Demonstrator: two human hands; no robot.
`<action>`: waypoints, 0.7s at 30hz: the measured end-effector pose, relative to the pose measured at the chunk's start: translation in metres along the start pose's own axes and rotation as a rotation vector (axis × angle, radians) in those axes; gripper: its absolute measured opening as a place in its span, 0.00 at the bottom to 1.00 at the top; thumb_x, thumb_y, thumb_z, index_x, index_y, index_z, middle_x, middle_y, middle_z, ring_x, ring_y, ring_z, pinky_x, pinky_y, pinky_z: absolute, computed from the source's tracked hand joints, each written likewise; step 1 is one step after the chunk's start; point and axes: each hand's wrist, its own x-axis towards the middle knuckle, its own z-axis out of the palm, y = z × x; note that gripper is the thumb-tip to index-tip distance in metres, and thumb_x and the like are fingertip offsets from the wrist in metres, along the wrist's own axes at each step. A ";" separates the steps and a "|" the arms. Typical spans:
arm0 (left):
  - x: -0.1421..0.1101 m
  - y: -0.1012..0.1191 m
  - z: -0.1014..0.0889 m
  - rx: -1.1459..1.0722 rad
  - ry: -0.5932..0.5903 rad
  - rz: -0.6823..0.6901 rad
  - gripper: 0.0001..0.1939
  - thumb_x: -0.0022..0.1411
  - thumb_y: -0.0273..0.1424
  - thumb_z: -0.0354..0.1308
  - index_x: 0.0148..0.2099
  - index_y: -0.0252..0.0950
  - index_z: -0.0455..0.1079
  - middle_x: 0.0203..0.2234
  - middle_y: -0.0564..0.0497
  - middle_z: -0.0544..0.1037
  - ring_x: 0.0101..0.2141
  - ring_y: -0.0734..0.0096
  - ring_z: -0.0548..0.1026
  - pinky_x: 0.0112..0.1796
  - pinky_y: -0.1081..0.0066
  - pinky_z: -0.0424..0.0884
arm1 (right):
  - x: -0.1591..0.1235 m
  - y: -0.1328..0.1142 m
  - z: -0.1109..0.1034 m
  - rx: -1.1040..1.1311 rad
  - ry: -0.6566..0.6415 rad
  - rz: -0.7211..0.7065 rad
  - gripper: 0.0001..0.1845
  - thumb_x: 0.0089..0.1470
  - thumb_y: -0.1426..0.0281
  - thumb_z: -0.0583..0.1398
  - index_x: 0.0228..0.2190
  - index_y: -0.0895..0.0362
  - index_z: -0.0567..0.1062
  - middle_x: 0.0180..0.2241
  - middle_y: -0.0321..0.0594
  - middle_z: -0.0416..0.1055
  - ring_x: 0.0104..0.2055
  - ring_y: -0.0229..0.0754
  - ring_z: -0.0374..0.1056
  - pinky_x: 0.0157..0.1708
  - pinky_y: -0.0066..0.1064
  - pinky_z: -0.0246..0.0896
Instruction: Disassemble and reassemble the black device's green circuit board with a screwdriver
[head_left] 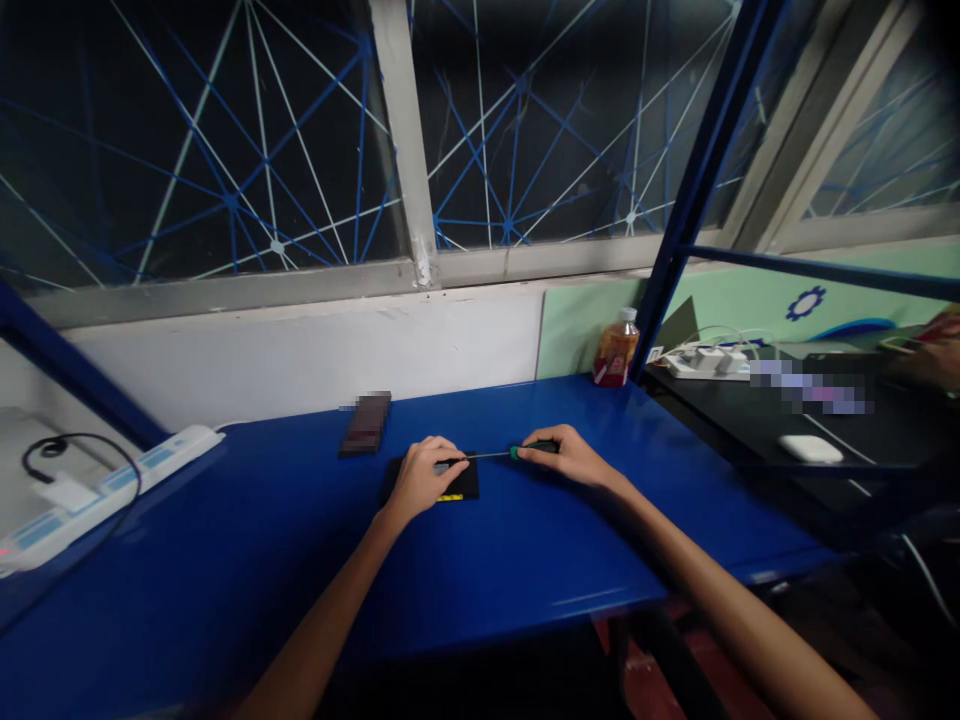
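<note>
My right hand [571, 455] grips a screwdriver [515, 453] by its green and black handle, the thin metal shaft pointing left. At the shaft's far end, the thumb and fingers of my left hand [426, 478] come together in a pinch; what sits between them is too small to make out. Beneath the left hand lies a flat black object [471, 484] with a yellow strip along its near edge. The left hand covers part of it, so its kind is unclear.
The blue table [480, 570] carries a dark phone-like slab [367, 422] and a bottle [618, 348] at the back. A white power strip [112, 490] with a black cable runs along the left. Another strip [712, 362] and a white case [801, 449] occupy the black table at right.
</note>
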 end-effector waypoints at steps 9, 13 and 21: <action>-0.001 -0.001 0.000 0.005 0.008 0.005 0.07 0.61 0.30 0.57 0.36 0.39 0.77 0.32 0.50 0.78 0.33 0.67 0.74 0.35 0.68 0.68 | 0.000 0.000 -0.001 -0.022 0.016 -0.010 0.22 0.50 0.52 0.59 0.29 0.59 0.79 0.23 0.37 0.70 0.22 0.35 0.59 0.21 0.27 0.52; 0.000 0.000 -0.001 0.005 -0.003 0.006 0.07 0.61 0.30 0.56 0.37 0.39 0.77 0.33 0.50 0.78 0.34 0.67 0.74 0.35 0.68 0.68 | 0.000 0.002 -0.001 -0.028 0.014 -0.025 0.21 0.50 0.53 0.59 0.30 0.59 0.79 0.24 0.38 0.72 0.23 0.35 0.60 0.23 0.27 0.53; -0.002 -0.001 0.002 0.066 0.000 0.005 0.06 0.61 0.30 0.57 0.37 0.40 0.76 0.33 0.51 0.78 0.35 0.66 0.74 0.36 0.67 0.66 | 0.001 0.004 -0.002 -0.072 0.014 -0.044 0.21 0.51 0.53 0.59 0.31 0.58 0.80 0.26 0.39 0.74 0.25 0.37 0.63 0.25 0.28 0.55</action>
